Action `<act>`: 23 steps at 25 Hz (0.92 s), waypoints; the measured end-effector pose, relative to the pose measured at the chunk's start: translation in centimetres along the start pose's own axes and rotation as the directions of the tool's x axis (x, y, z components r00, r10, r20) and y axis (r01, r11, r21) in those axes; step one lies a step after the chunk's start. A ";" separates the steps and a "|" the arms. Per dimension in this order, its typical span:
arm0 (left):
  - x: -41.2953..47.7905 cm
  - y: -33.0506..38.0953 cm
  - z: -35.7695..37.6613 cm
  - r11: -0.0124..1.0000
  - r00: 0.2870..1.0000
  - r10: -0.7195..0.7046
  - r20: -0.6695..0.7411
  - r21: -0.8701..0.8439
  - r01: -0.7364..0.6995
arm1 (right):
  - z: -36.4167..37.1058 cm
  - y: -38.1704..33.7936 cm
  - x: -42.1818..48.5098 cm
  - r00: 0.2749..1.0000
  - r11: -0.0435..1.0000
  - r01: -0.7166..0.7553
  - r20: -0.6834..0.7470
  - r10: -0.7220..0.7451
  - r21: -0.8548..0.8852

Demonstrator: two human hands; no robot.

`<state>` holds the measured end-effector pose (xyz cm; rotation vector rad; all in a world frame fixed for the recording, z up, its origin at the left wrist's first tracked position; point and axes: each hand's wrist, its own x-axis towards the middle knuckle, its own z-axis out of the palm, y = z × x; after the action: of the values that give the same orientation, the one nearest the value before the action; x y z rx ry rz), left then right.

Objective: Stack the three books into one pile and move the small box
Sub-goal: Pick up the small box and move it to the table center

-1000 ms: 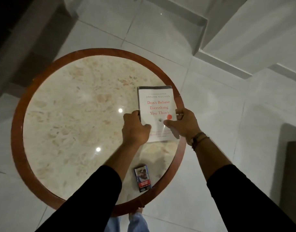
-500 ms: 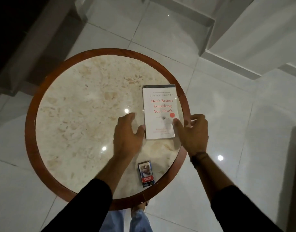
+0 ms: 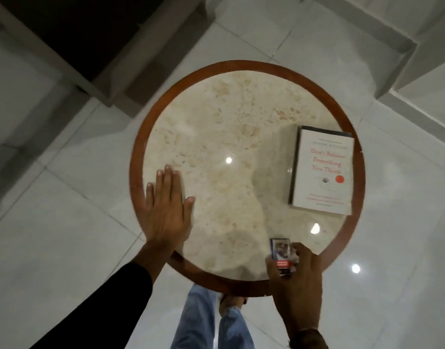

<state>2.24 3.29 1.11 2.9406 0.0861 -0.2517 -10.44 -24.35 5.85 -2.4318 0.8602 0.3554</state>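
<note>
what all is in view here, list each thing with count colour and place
table: one, round, cream stone top with a red-brown rim, centre of view
book pile: one pile, white top cover with red title, a darker edge showing beneath; right side of the table; number of books cannot be told
small box: one, blue and white with a red band, near edge of the table
floor: pale glossy tiles, all around the table
step: one, white, upper right
jeans: light blue, below the table's near edge
left hand: flat and open on the table's left rim, black sleeve
right hand: fingers closed around the small box
</note>
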 end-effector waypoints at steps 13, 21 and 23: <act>1.2 -2.9 2.9 1.000 0.994 0.022 -0.107 0.011 -0.021 | 4.1 -8.1 0.6 0.987 0.986 0.161 -0.005 -0.161 0.046; 1.2 -2.9 2.4 1.000 0.997 0.016 -0.069 0.026 -0.014 | 9.7 -24.4 8.2 0.958 0.955 0.285 -0.035 -0.283 0.082; 1.3 -2.8 2.4 1.000 0.997 0.015 -0.081 0.022 -0.014 | 10.2 -25.7 8.8 0.956 0.953 0.292 -0.045 -0.289 0.081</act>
<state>2.88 5.66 -1.99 2.9711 0.0737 -0.1321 12.15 -6.25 4.03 -2.4413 0.5069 0.1648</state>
